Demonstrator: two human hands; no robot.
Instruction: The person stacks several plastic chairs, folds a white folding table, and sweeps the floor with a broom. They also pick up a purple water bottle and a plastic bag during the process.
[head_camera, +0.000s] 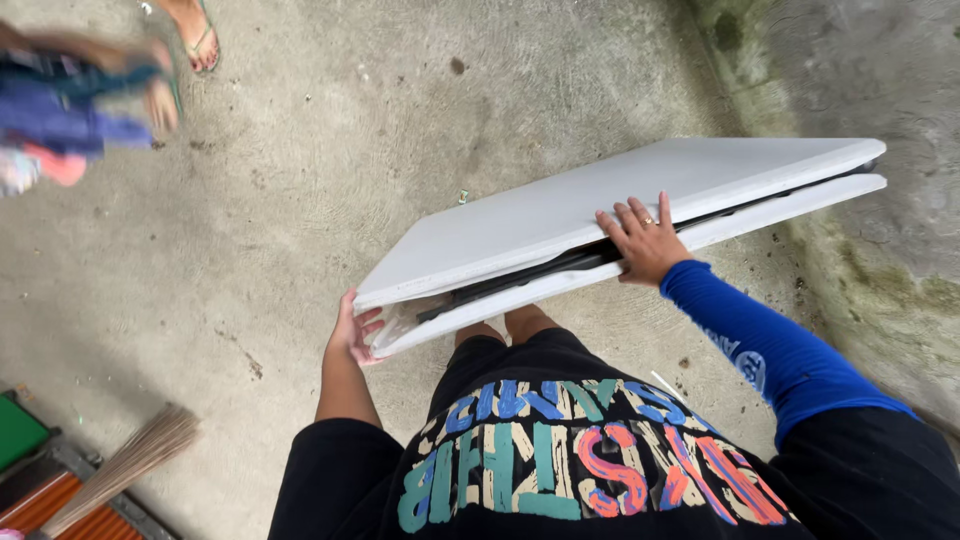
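Holding a folded white table (600, 215) off the ground, the person grips it at two spots so it stays level and does not tip. The left hand (352, 330) is at the near end, with fingers curled round the corner, clamped on it. The right hand (645, 240) is on the long edge, fingers spread over the top half and thumb by the dark gap, pressing the two halves together so they do not swing open. The table hangs in front of the person's legs, above the grey concrete floor (300, 200).

Something dark sits in the gap between the halves; I cannot tell what it is.

A broom (130, 462) lies near the bottom left. Another person's foot in a sandal (197, 35) is at the top left, well apart.
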